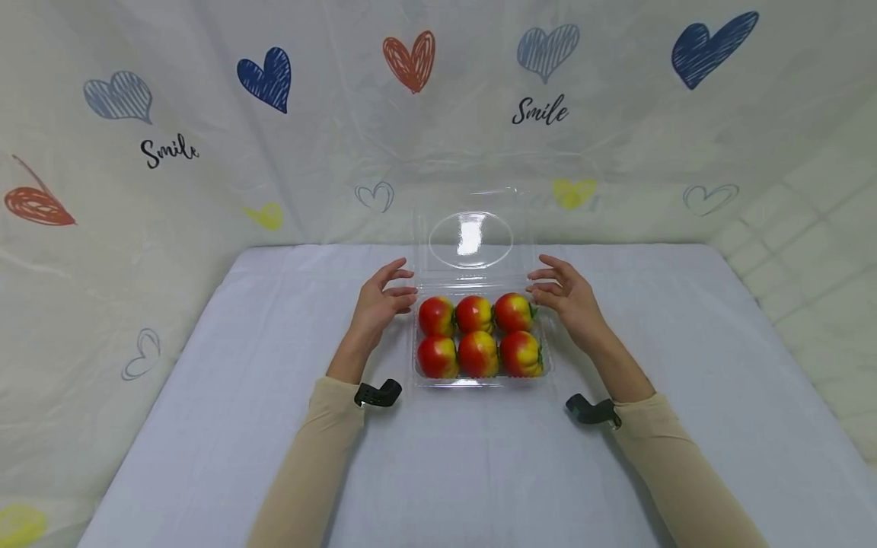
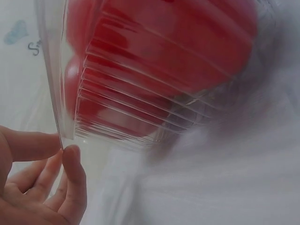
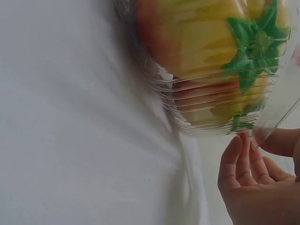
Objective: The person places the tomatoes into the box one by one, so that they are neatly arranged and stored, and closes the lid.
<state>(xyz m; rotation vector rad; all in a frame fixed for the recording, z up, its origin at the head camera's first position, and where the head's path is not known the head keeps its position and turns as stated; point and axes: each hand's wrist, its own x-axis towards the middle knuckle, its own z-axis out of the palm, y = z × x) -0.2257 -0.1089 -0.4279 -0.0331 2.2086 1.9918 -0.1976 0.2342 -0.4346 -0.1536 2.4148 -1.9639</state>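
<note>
A clear plastic clamshell box [image 1: 482, 383] holds several shiny red-and-yellow fruits [image 1: 479, 353] with green leafy tops, set in two rows. Its transparent lid [image 1: 471, 262] stands raised behind them. At the box's back left corner, my left hand [image 1: 381, 303] pinches the plastic rim between thumb and finger, as the left wrist view shows up close. On the opposite side, my right hand [image 1: 566, 301] pinches the rim at the back right corner. Ribbed side walls [image 2: 122, 101] cover the fruits in the left wrist view; a green leafy top [image 3: 255, 49] shows in the right one.
A white cloth [image 1: 473, 472] covers the table under the box. Behind the table hangs a pale curtain [image 1: 322, 144] printed with hearts and words. Dark wrist devices [image 1: 379, 393] sit at both sleeve cuffs.
</note>
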